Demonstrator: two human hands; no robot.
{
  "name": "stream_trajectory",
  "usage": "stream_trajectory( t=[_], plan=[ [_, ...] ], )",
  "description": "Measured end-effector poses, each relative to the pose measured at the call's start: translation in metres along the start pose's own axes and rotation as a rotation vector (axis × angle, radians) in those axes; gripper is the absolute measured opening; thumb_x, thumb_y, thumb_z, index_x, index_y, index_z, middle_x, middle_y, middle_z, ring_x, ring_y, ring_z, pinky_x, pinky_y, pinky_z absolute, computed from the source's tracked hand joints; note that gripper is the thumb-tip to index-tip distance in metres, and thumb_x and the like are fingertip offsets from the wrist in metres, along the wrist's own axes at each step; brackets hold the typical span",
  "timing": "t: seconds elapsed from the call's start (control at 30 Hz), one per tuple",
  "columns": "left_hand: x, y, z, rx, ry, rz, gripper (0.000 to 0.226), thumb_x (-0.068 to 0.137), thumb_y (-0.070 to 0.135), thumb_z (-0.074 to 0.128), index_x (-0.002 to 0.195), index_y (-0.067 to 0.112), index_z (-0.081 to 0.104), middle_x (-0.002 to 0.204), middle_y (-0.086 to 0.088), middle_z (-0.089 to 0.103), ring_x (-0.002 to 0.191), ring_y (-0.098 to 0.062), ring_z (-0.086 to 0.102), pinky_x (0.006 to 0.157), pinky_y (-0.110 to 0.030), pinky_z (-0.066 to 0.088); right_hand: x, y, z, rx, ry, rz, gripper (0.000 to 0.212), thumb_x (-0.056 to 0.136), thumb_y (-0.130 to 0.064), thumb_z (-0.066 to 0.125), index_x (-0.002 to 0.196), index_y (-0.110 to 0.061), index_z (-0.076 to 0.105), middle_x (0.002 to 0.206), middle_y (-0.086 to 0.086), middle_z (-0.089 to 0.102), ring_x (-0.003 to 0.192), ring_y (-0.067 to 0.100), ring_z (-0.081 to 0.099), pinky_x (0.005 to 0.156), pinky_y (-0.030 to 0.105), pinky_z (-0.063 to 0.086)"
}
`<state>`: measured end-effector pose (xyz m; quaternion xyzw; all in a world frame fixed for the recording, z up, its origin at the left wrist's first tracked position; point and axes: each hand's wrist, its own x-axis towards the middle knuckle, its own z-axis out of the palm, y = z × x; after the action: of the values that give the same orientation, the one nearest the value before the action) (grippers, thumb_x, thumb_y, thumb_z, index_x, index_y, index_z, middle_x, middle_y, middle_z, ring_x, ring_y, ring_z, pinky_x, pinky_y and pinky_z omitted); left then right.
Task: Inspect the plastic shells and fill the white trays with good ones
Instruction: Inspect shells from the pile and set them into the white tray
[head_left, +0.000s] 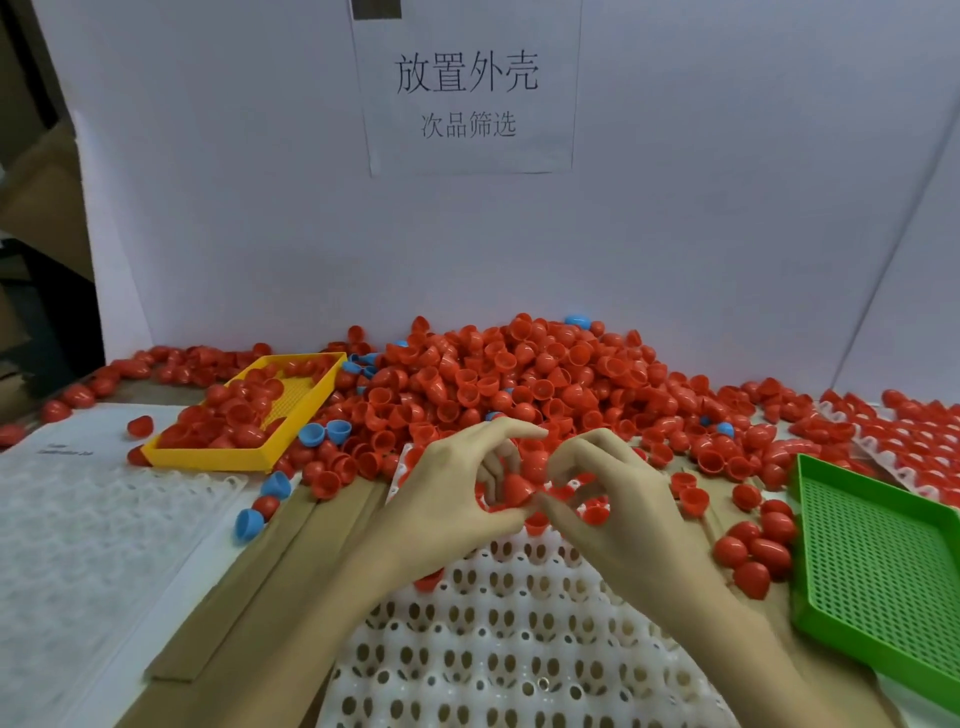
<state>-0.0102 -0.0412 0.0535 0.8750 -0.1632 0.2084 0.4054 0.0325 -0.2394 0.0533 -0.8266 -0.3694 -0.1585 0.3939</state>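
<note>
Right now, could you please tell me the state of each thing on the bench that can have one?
left hand: pinching a red shell
right hand: fingers curled at the same shell, over the tray's far end
white tray: near pockets empty
yellow basket: partly filled with red shells, tilted on the pile
green basket: empty
pile of shells: heaped loose, mostly red, a few blue

yellow tray (306, 410), green tray (883, 571), wall sign (467, 98)

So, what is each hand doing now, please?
Left hand: holds a red plastic shell.
Right hand: fingers curled, pinching that shell's edge.
</note>
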Motion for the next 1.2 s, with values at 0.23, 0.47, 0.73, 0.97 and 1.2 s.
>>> stream_trajectory(
  t=[0.23, 0.47, 0.73, 0.97, 1.2],
  plan=[
    [0.003, -0.027, -0.041, -0.157, 0.136, -0.185, 0.05, 0.082, 0.071, 0.071, 0.124, 0.046, 0.063, 0.097, 0.009, 0.07, 0.081, -0.009, 0.07, 0.076, -0.026, 0.059, 0.022, -0.026, -0.005, -0.204, -0.337, 0.025, 0.005, 0.09, -0.033, 0.058, 0.089, -0.03, 0.053, 0.096, -0.014, 0.053, 0.082, 0.004, 0.056, 0.074, 0.027, 0.055],
    [0.004, -0.043, -0.047, -0.091, 0.276, -0.221, 0.041, 0.093, 0.061, 0.054, 0.103, 0.025, 0.07, 0.075, 0.004, 0.07, 0.058, -0.01, 0.064, 0.061, -0.019, 0.05, 0.028, -0.051, 0.021, -0.449, -0.659, -0.09, 0.01, 0.096, -0.016, 0.059, 0.104, -0.011, 0.058, 0.089, 0.002, 0.06, 0.08, 0.02, 0.059, 0.066, 0.035, 0.054],
    [0.003, -0.036, -0.043, -0.046, 0.227, -0.182, 0.036, 0.096, 0.058, 0.053, 0.096, 0.027, 0.072, 0.073, 0.006, 0.069, 0.06, -0.01, 0.065, 0.063, -0.018, 0.053, 0.041, -0.061, 0.043, -0.64, -0.735, -0.075, 0.032, 0.098, -0.015, 0.062, 0.074, -0.013, 0.04, 0.076, 0.0, 0.042, 0.063, 0.018, 0.044, 0.051, 0.028, 0.034],
    [0.003, -0.033, -0.041, -0.029, 0.213, -0.17, 0.033, 0.097, 0.055, 0.054, 0.092, 0.028, 0.072, 0.072, 0.006, 0.068, 0.059, -0.01, 0.064, 0.063, -0.018, 0.051, 0.048, -0.067, 0.055, -0.665, -0.818, 0.017, 0.039, 0.094, -0.005, 0.063, 0.07, -0.015, 0.033, 0.075, 0.001, 0.04, 0.059, 0.015, 0.039, 0.048, 0.026, 0.033],
    [0.003, -0.033, -0.038, -0.016, 0.203, -0.159, 0.03, 0.096, 0.054, 0.055, 0.091, 0.03, 0.072, 0.072, 0.007, 0.068, 0.06, -0.01, 0.065, 0.062, -0.013, 0.05, 0.055, -0.04, 0.013, -0.303, -0.782, 0.108, 0.024, 0.098, -0.037, 0.067, 0.105, -0.016, 0.076, 0.09, -0.009, 0.068, 0.076, 0.004, 0.065, 0.062, 0.017, 0.051]
  ],
)
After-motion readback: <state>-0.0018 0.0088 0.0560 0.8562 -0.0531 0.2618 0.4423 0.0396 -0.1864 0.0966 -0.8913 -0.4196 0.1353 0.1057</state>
